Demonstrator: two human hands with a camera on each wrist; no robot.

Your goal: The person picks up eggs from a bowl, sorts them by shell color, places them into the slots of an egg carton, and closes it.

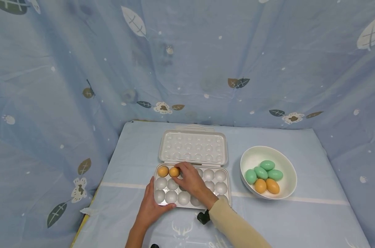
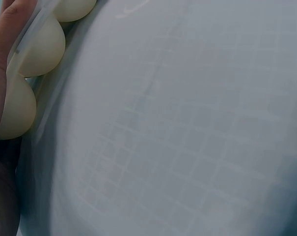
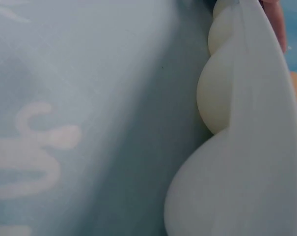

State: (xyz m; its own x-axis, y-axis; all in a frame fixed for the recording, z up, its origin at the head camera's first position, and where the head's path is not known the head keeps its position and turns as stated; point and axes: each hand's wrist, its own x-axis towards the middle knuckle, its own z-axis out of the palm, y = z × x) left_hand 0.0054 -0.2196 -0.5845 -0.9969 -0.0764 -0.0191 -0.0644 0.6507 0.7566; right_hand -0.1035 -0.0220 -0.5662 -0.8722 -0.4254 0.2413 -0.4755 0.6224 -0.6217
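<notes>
The right hand (image 1: 192,182) fingers pinch the second orange plastic egg (image 1: 174,172) in the white plastic egg tray (image 1: 222,193); the left hand (image 1: 151,205) grips the tray's near-left corner

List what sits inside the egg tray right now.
Two orange eggs fill the far-left cups of the egg tray. Most other cups look empty. The right hand covers several middle cups, so their contents are hidden; the left hand holds the near-left edge.
</notes>
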